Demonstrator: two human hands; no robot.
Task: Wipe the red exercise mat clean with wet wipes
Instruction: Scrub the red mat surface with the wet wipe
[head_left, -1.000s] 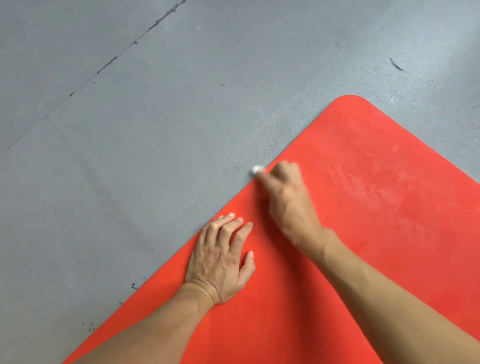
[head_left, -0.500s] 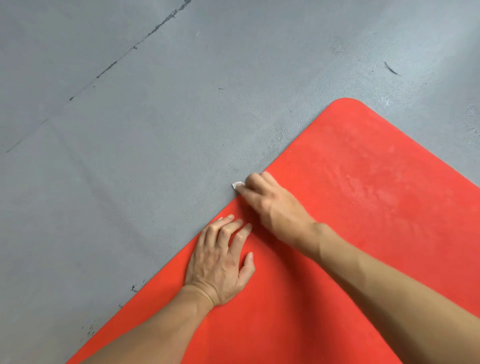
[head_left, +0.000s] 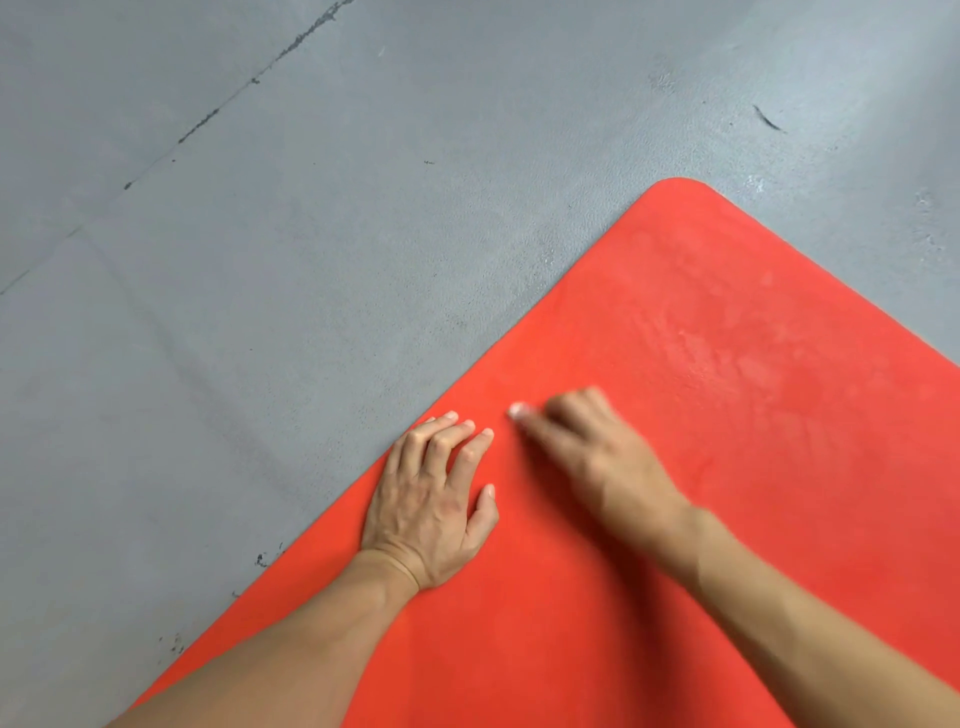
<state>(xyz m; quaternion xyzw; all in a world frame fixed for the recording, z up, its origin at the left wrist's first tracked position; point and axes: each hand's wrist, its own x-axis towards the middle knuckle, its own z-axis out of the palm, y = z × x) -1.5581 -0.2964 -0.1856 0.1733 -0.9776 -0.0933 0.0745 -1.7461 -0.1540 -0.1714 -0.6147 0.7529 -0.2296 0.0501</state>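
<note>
Pressing flat on the red mat (head_left: 649, 597), the left hand (head_left: 431, 509) lies with fingers spread and relaxed, close to the mat's left edge, and grips nothing. The right hand (head_left: 587, 457), just beside it and a little further forward, is blurred by motion; its fingers are curled round a small white wet wipe (head_left: 518, 411), of which only a tip shows past the fingertips.

The mat lies on the grey floor (head_left: 260, 312), under both hands, with its rounded corner well ahead of the right hand. Beyond the right hand there is a pale, shiny patch on the surface, maybe wet or still dusty; I cannot tell which.

I judge the mat to be light, soft and flexible, so it may slide or wrinkle on the smooth floor when it is rubbed. It is better held by a flat palm near the place of wiping, as the left hand does, than by lifting an edge. The wipe is thin, limp and damp, and will bunch up easily. It should be pinched in a folded pad between thumb and fingers, with the fingertips pressing it down.
</note>
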